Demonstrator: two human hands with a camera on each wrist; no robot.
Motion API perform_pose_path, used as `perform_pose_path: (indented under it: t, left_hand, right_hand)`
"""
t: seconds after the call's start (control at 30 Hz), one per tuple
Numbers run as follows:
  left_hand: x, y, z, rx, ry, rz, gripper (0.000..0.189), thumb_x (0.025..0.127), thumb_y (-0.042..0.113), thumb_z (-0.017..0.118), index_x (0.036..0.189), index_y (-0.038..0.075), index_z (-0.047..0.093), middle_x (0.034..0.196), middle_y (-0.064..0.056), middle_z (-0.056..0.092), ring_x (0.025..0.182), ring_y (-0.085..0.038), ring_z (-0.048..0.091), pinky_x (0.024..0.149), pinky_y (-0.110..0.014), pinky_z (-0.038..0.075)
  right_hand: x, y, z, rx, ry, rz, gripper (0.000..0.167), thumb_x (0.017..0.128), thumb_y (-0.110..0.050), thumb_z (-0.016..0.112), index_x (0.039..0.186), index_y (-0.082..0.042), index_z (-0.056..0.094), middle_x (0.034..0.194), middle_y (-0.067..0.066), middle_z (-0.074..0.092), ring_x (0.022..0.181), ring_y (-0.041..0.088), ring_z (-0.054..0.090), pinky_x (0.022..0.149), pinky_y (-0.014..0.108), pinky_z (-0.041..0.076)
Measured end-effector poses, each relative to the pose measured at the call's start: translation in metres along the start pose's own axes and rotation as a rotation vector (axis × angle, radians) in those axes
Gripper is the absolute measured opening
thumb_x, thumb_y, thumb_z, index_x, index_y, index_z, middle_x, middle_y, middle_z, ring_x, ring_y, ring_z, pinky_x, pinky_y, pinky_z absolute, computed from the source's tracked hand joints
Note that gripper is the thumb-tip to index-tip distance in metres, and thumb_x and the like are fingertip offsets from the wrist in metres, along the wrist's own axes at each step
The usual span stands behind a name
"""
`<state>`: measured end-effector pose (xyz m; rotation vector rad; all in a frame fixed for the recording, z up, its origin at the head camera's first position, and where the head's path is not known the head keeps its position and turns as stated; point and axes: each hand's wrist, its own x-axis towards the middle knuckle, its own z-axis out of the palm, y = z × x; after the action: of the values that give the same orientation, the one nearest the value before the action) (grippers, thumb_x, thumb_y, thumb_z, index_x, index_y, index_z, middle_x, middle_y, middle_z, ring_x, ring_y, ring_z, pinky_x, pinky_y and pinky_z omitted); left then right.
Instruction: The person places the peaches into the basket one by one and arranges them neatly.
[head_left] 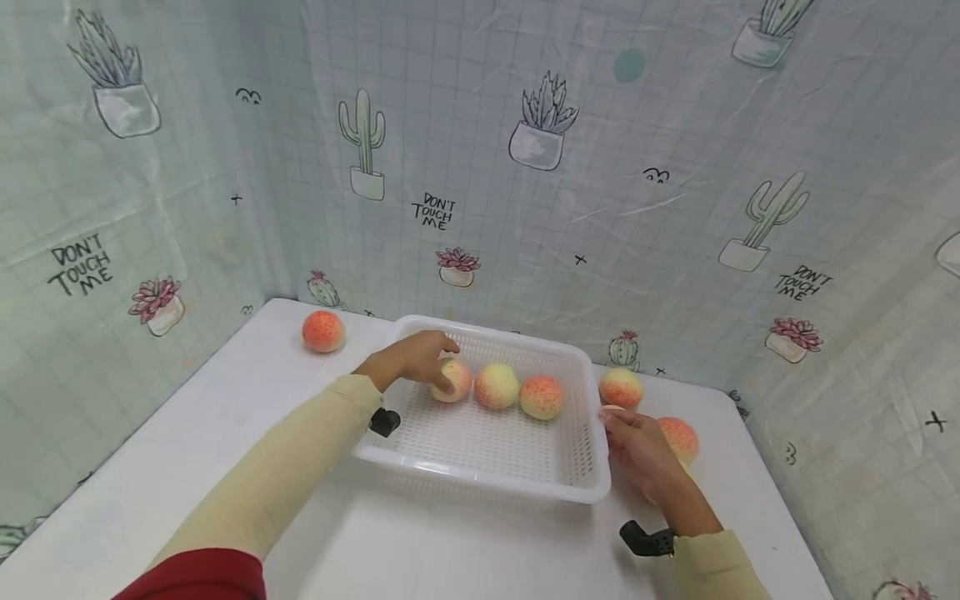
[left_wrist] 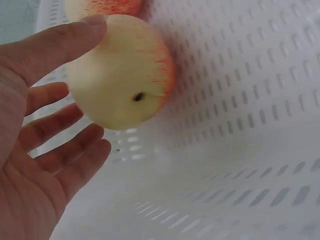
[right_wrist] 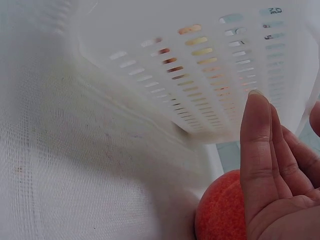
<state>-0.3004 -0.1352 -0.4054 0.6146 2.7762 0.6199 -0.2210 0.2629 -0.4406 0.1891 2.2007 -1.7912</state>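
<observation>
A white plastic basket [head_left: 480,475] with slotted walls holds a row of three peaches. My left hand [head_left: 422,357] reaches in over its left side to the leftmost peach [head_left: 456,382]. In the left wrist view the thumb lies against this pale peach [left_wrist: 120,75], while the loosely bent fingers spread along its side. The middle peach [head_left: 497,387] and the right peach [head_left: 542,397] lie beside it. At the basket's right rim my right hand [head_left: 641,450] pinches the edge. Its fingers [right_wrist: 257,150] extend along the outer wall [right_wrist: 200,75] in the right wrist view.
One orange-red peach [head_left: 323,331] lies on the white table [head_left: 420,542] left of the basket. To the right are another peach [head_left: 621,387] and a further peach [head_left: 678,437] partly behind the right hand. A cactus-printed curtain [head_left: 480,167] encloses the table's back and sides.
</observation>
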Motion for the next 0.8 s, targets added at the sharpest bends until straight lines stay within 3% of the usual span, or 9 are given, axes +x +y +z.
perform_pose_path:
  t: [0.27, 0.5, 0.8]
  left_hand:
    - [-0.016, -0.002, -0.025, -0.156, 0.055, 0.003, 0.074, 0.086, 0.035, 0.085, 0.149, 0.007, 0.056, 0.155, -0.012, 0.056, 0.139, -0.036, 0.058, 0.113, -0.049, 0.051]
    - [-0.028, -0.015, -0.040, -0.248, 0.119, -0.023, 0.076, 0.086, 0.035, 0.084, 0.151, 0.010, 0.055, 0.156, -0.012, 0.055, 0.143, -0.037, 0.054, 0.114, -0.053, 0.049]
    - [-0.052, -0.035, -0.061, -0.295, 0.174, -0.113, 0.077, 0.088, 0.036, 0.082, 0.153, 0.009, 0.050, 0.158, -0.014, 0.052, 0.146, -0.039, 0.049, 0.115, -0.058, 0.048]
  right_hand:
    - [0.001, -0.003, 0.002, 0.015, 0.003, 0.018, 0.059, 0.100, -0.050, 0.066, 0.146, -0.014, 0.061, 0.131, -0.005, 0.071, 0.113, 0.016, 0.068, 0.098, 0.024, 0.058]
    - [0.003, -0.001, 0.001, 0.026, -0.001, 0.027, 0.057, 0.097, -0.052, 0.068, 0.141, -0.016, 0.065, 0.132, -0.003, 0.071, 0.115, 0.017, 0.068, 0.100, 0.025, 0.058]
    - [0.002, -0.004, -0.001, 0.041, -0.004, 0.024, 0.058, 0.099, -0.049, 0.068, 0.145, -0.014, 0.061, 0.136, -0.002, 0.070, 0.116, 0.015, 0.069, 0.101, 0.026, 0.058]
